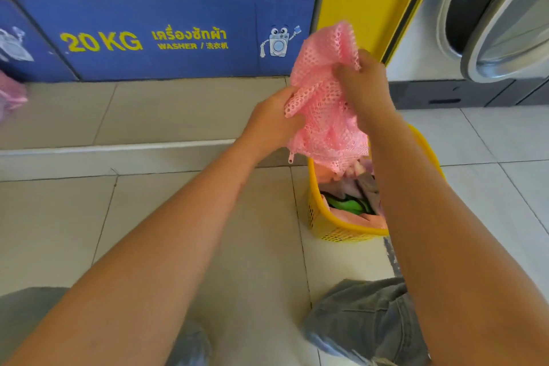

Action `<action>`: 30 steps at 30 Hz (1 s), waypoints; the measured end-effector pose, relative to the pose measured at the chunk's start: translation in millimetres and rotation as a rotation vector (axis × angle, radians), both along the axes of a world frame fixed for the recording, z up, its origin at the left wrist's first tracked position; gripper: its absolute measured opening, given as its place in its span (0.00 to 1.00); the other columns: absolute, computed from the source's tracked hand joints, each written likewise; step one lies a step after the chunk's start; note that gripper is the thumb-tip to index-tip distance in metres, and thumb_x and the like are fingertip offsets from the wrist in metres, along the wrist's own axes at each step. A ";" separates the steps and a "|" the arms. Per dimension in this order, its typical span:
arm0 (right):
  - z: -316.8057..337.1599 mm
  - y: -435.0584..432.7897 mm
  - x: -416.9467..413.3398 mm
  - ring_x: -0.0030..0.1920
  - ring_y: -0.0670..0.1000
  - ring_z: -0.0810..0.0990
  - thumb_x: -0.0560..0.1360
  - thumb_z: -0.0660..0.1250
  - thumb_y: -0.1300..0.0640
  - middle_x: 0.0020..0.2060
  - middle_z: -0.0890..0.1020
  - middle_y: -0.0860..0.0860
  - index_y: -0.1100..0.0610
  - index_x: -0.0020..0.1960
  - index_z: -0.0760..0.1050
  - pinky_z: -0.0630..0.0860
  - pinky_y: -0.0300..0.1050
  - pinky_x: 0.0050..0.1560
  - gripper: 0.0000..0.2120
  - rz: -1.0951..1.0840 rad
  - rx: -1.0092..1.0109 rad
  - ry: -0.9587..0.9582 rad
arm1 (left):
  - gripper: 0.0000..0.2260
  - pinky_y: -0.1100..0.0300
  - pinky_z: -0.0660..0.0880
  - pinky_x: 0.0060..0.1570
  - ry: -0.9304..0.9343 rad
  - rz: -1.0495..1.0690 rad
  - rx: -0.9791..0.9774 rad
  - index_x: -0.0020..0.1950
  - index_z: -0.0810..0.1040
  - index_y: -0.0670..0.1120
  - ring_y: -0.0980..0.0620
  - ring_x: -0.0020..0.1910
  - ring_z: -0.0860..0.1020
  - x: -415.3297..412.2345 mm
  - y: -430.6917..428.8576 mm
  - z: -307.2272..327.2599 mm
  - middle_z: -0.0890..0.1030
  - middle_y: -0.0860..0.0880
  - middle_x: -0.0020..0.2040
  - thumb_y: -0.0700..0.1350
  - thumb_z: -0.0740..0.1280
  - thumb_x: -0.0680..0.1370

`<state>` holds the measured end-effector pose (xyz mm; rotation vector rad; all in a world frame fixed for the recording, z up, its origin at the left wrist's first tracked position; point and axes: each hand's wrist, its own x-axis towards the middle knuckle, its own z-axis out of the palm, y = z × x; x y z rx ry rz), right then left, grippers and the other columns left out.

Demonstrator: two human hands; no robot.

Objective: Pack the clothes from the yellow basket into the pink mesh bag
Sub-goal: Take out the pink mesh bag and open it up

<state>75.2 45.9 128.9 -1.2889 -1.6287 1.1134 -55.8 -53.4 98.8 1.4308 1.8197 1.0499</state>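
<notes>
I log one blue washer panel point(166, 38) marked 20 KG, above a tiled floor point(59, 217). One yellow basket point(341, 232) stands on the tiles, right of centre. One pink mesh bag point(323, 68) hangs bunched directly over it, held between two hands. The left hand point(270, 119) grips its lower left edge and the right hand point(365, 80) clutches the upper folds. The bag is open-weave, crumpled and see-through. Clothes point(350, 193) in the basket are grey, green and pink; I cannot count them. One white zipper pull point(290, 156) dangles at the bag's bottom left.
</notes>
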 end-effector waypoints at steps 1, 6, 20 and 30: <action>8.8 -4.9 -15.7 0.43 0.53 0.79 0.77 0.61 0.59 0.43 0.79 0.52 0.55 0.53 0.75 0.74 0.48 0.42 0.07 0.045 0.011 0.036 | 0.20 0.64 0.76 0.47 -0.028 0.038 0.015 0.72 0.77 0.45 0.52 0.50 0.78 -14.2 -8.0 6.1 0.80 0.51 0.53 0.36 0.66 0.80; 24.7 -25.8 -84.4 0.52 0.58 0.82 0.76 0.63 0.58 0.51 0.82 0.57 0.57 0.54 0.77 0.78 0.57 0.55 0.09 0.185 -0.003 0.073 | 0.17 0.76 0.75 0.39 -0.199 0.181 0.039 0.68 0.77 0.46 0.71 0.38 0.80 -76.5 -47.9 21.2 0.81 0.58 0.48 0.33 0.65 0.81; -108.6 -61.6 -123.1 0.57 0.56 0.77 0.76 0.62 0.40 0.61 0.77 0.52 0.51 0.61 0.73 0.75 0.57 0.59 0.20 0.280 -0.023 -0.534 | 0.16 0.46 0.84 0.53 -0.560 0.598 -0.313 0.59 0.82 0.39 0.40 0.50 0.86 -126.8 -89.0 -71.6 0.86 0.39 0.54 0.40 0.70 0.72; -117.7 -105.3 -127.4 0.39 0.58 0.82 0.72 0.59 0.29 0.37 0.83 0.57 0.56 0.36 0.71 0.78 0.48 0.44 0.29 0.431 -0.149 -0.684 | 0.22 0.40 0.82 0.59 -0.719 0.786 -0.262 0.68 0.78 0.39 0.37 0.55 0.85 -126.1 -80.2 -108.3 0.84 0.38 0.59 0.39 0.68 0.74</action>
